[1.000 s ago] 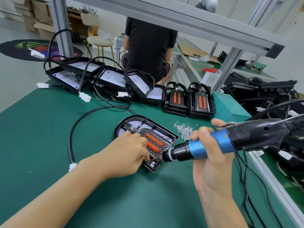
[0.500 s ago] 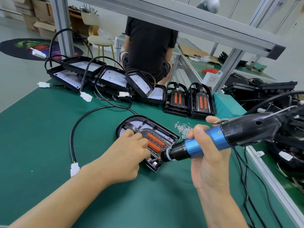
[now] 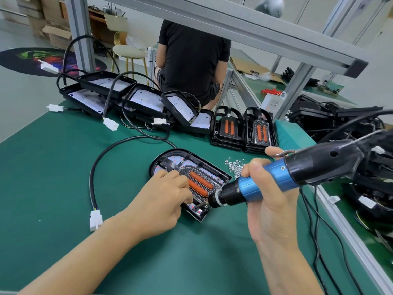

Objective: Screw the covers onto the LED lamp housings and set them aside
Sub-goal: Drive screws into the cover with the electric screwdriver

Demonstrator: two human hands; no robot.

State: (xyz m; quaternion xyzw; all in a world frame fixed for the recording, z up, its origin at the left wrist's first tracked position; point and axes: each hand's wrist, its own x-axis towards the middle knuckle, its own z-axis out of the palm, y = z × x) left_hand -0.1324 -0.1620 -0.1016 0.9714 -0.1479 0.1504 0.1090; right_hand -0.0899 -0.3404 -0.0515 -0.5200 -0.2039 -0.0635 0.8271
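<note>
While left hand [image 3: 161, 201] steadies housing [image 3: 214, 173], right hand [image 3: 270, 201] grips screwdriver [image 3: 276, 177].

Assembly workshop; green-matted bench [image 3: 53, 167]; aluminium frame [image 3: 244, 26]; stacked lamp housings [image 3: 144, 101]; cardboard boxes [image 3: 53, 35]

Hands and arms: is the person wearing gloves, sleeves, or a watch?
No. The left hand and right hand wear no gloves and no rings that show. Both forearms are uncovered up to the picture's edge: no sleeves, watch or bands in view.
</note>
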